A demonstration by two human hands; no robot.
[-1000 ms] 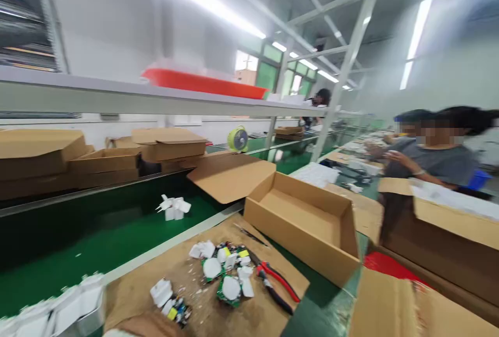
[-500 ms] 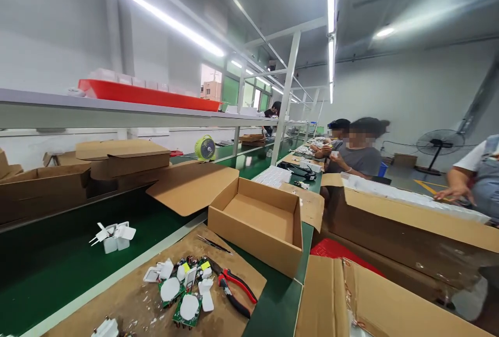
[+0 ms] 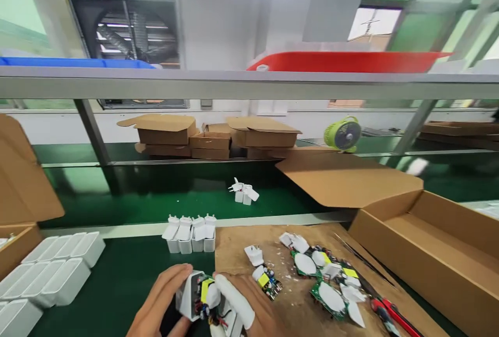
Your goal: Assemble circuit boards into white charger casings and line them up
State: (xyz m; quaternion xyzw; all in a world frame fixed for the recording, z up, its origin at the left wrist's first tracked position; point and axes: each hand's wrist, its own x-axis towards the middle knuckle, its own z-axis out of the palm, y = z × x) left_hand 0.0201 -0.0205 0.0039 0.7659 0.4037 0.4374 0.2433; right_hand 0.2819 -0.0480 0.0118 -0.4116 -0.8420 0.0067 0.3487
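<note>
At the bottom of the head view my left hand (image 3: 158,303) and my right hand (image 3: 245,308) together grip a white charger housing (image 3: 195,295) with a circuit board and a yellow part showing inside. White finger cots cover some right fingertips. The hands sit at the near edge of a brown cardboard mat (image 3: 280,243). On the mat lie loose circuit boards (image 3: 323,287), white plug parts (image 3: 254,255) and red-handled pliers (image 3: 393,315). A row of white charger plugs (image 3: 189,233) stands just behind the hands.
An open cardboard box (image 3: 429,243) stands at the right. White charger shells (image 3: 50,277) lie at the left beside a box flap. A small clump of white plugs (image 3: 244,192) rests on the green conveyor belt (image 3: 156,196). Stacked boxes, a green fan (image 3: 343,134) and a shelf with a red tray lie beyond.
The view has swung from the right, where co-workers sat, back left and down to the bench. Both hands, holding the charger housing, have come into view.
</note>
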